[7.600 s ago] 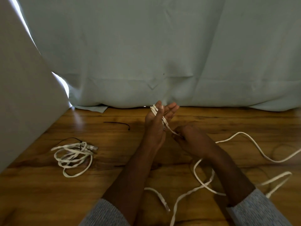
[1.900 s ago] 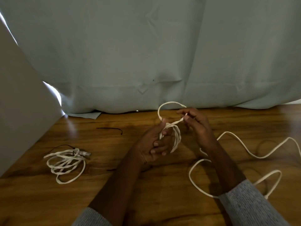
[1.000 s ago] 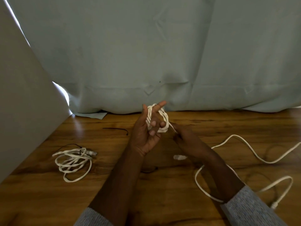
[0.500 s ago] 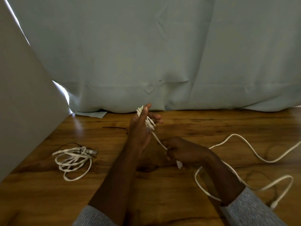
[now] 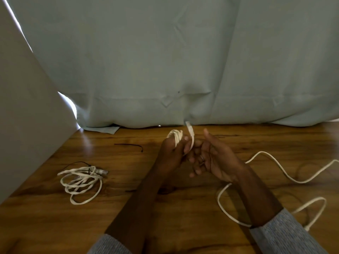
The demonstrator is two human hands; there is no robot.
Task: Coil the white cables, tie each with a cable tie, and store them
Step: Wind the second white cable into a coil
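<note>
your left hand (image 5: 171, 153) grips the small cable coil (image 5: 175, 135) above the table (image 5: 183, 208), plug end sticking up. your right hand (image 5: 214, 162) is open, holding nothing. the cable looks light and springy; pinch across all loops.

Left hand (image 5: 172, 153) curled gripping, right hand (image 5: 214, 162) open, palm up

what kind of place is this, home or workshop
Probably a room at home, though that is a guess: a wooden table stands against a pale curtain with daylight at its left edge. Only cables and a black cable tie lie on it; no tools or benches show.
</note>
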